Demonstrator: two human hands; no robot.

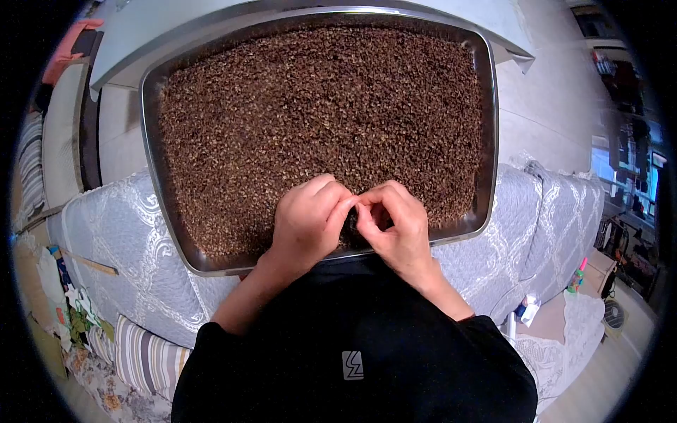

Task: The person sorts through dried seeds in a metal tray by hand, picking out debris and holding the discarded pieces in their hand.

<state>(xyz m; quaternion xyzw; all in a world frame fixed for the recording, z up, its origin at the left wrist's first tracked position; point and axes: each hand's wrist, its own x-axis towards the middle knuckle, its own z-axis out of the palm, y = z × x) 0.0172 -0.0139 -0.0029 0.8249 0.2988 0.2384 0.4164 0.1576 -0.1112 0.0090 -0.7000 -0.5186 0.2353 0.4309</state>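
Note:
A large metal tray (495,141) holds a wide layer of small brown dried pieces (317,106), like husks or peppercorns. Over the near edge of this layer, my left hand (308,218) is closed with thumb and forefinger pinched together. Beside it my right hand (397,224) also pinches, its thumb and forefinger forming a ring. The fingertips of both hands meet. Whatever lies between them is too small or hidden to make out.
The tray's far side reaches a pale table (518,32). Behind the near side is a sofa with a grey patterned cover (127,233). A striped cushion (144,352) lies at lower left, and a small white-and-blue item (527,309) at right.

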